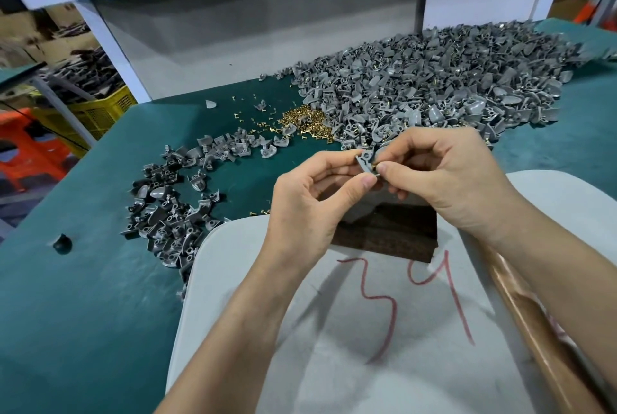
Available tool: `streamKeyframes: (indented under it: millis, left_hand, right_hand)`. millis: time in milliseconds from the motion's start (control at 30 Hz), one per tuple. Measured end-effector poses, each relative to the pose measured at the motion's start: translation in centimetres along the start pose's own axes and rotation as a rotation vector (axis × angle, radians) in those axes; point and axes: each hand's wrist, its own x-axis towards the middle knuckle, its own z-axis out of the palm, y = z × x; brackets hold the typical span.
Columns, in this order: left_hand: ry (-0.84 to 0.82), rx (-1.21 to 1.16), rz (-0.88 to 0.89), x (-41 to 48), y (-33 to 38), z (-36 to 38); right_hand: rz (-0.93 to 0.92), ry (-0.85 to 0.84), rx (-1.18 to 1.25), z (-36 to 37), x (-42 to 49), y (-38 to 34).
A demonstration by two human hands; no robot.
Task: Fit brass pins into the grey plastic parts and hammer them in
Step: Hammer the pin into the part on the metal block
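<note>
Green table mat (66, 313) lies bare near left, bar a small black knob (62, 243). A heap of dark grey plastic parts (167, 213) blocks the left, a larger grey mound (434, 86) the far right; a white upright panel (233, 39) walls the far side.

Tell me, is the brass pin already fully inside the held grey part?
Not fully: the brass pin shows at the edge of the grey part, pinched by the right hand; the left hand holds the part.

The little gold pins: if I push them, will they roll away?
Probably they'd scatter: the brass pins are tiny and loose, and strays already lie around the heap. Their wide heads likely make them roll in curves, not far. The green mat looks soft and may slow them.
</note>
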Motion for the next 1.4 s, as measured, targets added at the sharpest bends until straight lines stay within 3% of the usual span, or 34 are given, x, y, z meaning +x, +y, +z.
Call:
streamKeyframes:
  millis: [1400]
  left_hand:
    - [-0.038,0.029,-0.016,-0.12,-0.02,-0.02]
  right_hand:
    - [-0.029,0.006,-0.099,-0.20,0.01,0.82]
